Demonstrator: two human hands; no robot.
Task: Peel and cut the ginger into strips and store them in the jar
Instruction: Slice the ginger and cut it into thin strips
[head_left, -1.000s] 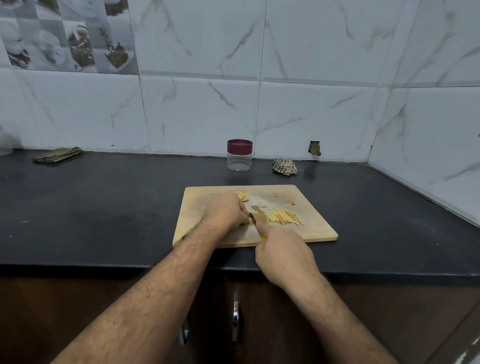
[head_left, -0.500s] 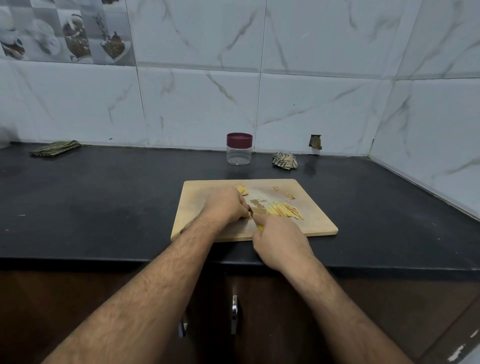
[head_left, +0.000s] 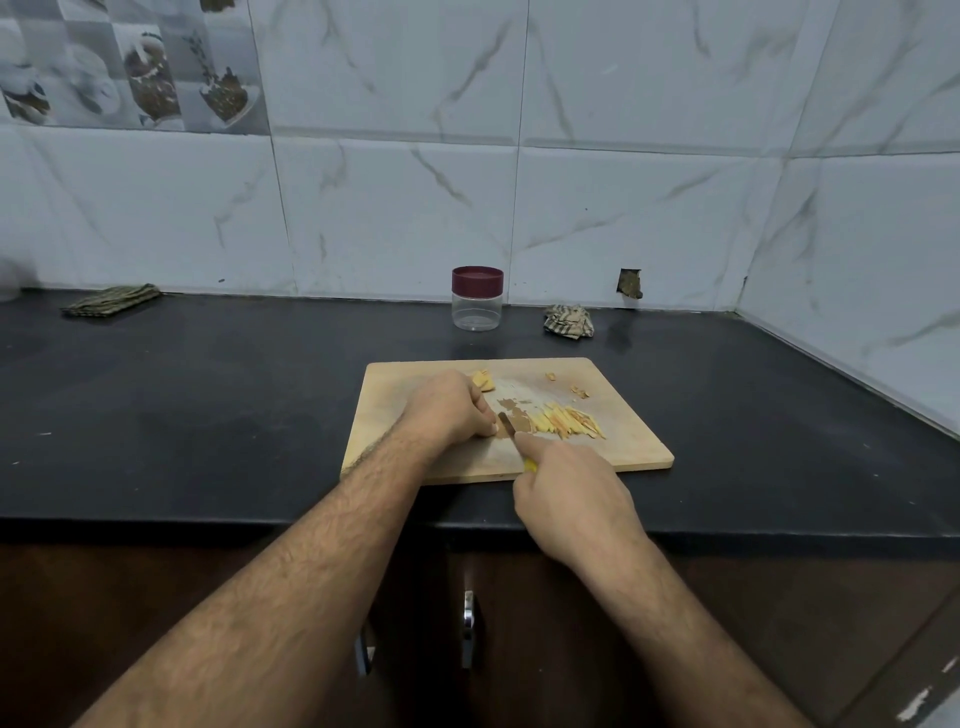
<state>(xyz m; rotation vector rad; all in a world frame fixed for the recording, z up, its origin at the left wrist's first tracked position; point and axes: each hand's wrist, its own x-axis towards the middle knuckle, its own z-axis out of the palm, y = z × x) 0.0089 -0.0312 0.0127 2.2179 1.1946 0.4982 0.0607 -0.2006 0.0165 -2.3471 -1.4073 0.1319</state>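
- Head view: right hand (head_left: 569, 486) curled round a knife (head_left: 506, 425); the yellow handle shows only as a sliver below the fingers, index finger laid along the blade's back. Blade tip points away from the person, down on the wooden cutting board (head_left: 395, 410).
- Left hand (head_left: 451, 410) sits just left of the blade, fingers curled with tips pressed down at the board. Whatever piece lies under them is hidden; whether the hand holds it cannot be told.
- Cut ginger strips (head_left: 566, 425), pale yellow, lie in a loose fan directly right of the blade, just beyond the right hand's knuckles.
- Brown peel scraps (head_left: 514, 415) lie flat between the blade and the strips.
- An uncut ginger chunk (head_left: 483, 380) sits just past the left hand's knuckles, touching or nearly touching them.
- Small ginger bits (head_left: 579, 392) are scattered farther off, beyond the strips.
- Clear jar (head_left: 477, 306) with maroon lid on stands upright on the black counter (head_left: 208, 405), well beyond both hands, near the tiled wall.
- A crumpled cloth (head_left: 569, 322) lies right of the jar; a folded cloth (head_left: 111, 300) far left of the left hand.
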